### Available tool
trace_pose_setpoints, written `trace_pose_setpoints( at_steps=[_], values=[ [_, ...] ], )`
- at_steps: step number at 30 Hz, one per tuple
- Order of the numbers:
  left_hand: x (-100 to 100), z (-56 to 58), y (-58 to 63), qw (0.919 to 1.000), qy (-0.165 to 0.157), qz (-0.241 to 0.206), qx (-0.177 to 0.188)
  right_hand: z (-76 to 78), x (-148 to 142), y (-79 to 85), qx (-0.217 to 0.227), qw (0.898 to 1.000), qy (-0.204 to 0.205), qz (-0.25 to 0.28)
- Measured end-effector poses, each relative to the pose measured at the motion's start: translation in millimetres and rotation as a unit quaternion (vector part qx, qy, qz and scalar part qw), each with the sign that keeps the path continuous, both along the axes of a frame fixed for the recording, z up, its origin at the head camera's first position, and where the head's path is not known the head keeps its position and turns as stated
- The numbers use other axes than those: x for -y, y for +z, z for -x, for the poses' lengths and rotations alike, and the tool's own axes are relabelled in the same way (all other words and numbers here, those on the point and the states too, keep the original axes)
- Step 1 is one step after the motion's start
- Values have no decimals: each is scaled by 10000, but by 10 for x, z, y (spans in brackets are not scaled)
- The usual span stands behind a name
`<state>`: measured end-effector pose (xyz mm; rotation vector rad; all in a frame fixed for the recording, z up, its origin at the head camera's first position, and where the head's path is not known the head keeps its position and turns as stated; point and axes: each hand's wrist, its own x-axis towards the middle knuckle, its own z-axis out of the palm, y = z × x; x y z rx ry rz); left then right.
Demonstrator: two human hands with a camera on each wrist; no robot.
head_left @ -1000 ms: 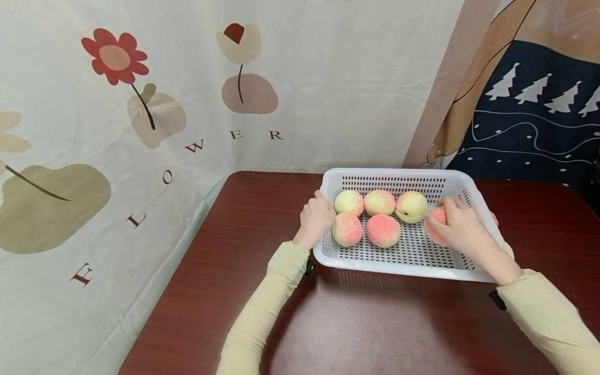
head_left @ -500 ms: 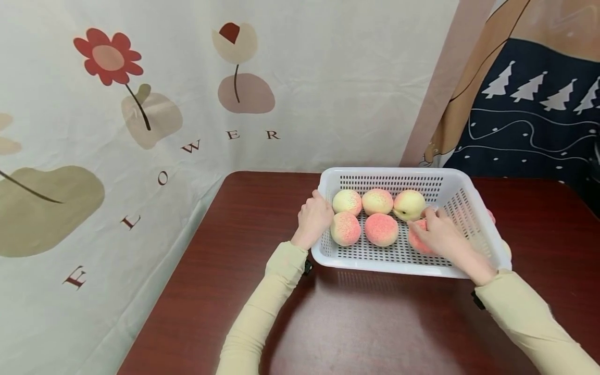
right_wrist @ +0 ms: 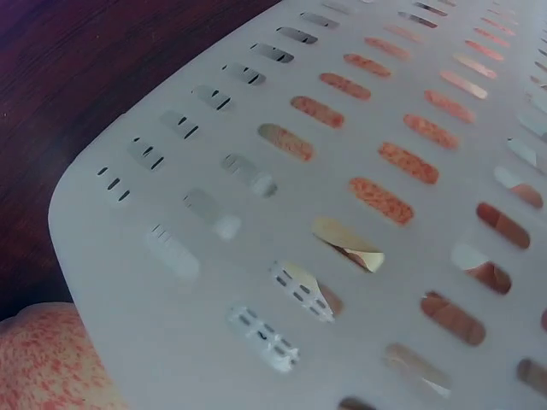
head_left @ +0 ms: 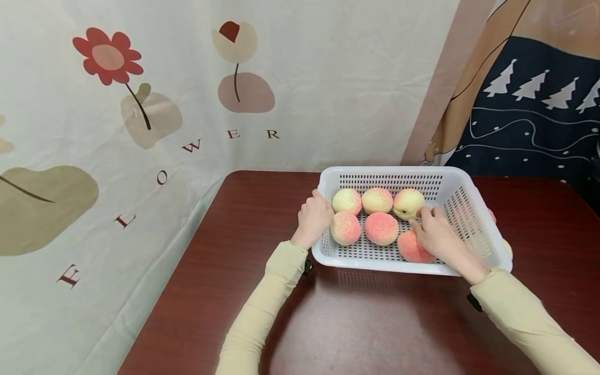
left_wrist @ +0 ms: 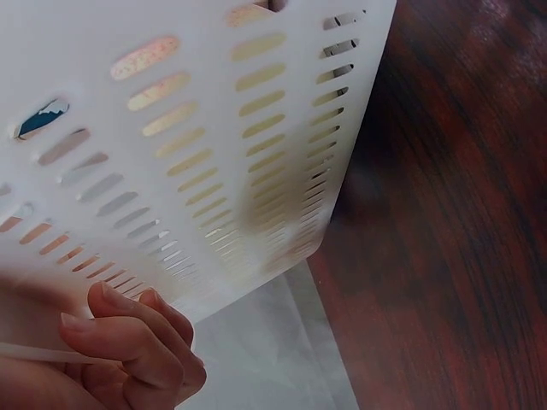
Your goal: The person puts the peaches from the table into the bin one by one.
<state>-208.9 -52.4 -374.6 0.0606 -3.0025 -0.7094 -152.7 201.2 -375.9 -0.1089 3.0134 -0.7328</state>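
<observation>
A white slotted plastic basket (head_left: 375, 269) stands on the table with several peaches in it. My left hand (head_left: 315, 221) grips its left rim; in the left wrist view the curled fingers (left_wrist: 141, 342) hook over the edge. My right hand (head_left: 438, 237) is inside the basket, its fingers loosely bent at the upper right of a reddish peach (head_left: 413, 247) near the front wall. Whether a fingertip still touches that peach is hard to tell. Left of it lies a pink peach (head_left: 382, 229), and behind is a yellow peach (head_left: 409, 203). The right wrist view shows mostly basket wall (right_wrist: 154, 333).
Outside the basket's right wall, a pink peach (head_left: 491, 215) and a pale one (head_left: 508, 248) are partly hidden. The dark red wooden table (head_left: 370, 323) meets a flower-printed cloth (head_left: 328, 78) at the back and left.
My right hand has moved left inside the basket with the reddish peach, which now lies nearer the front wall, with the fingers loosened from it. My left hand has kept its hold on the rim.
</observation>
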Motion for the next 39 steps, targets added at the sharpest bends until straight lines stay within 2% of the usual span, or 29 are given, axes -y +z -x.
trace_pose_setpoints(
  at_steps=[17,22,26,30,34,39],
  values=[
    [-1,21,-16,10000,35,24,14,-20,-15,36,-493,9985,43,240],
    [0,2,-3,10000,-9,-24,-6,-52,-84,95,-554,9981,66,264],
    [2,-6,0,10000,-45,-44,-32,-107,-200,181,-787,9964,47,299],
    [3,1,-7,10000,-64,-20,-34,-177,-365,284,-1035,9941,-162,267],
    [3,11,-6,10000,-62,-15,-55,-248,-558,375,-1166,9914,-536,239],
    [8,14,-11,10000,-31,-51,-13,-313,-804,395,-1514,9827,-1037,268]
  ],
)
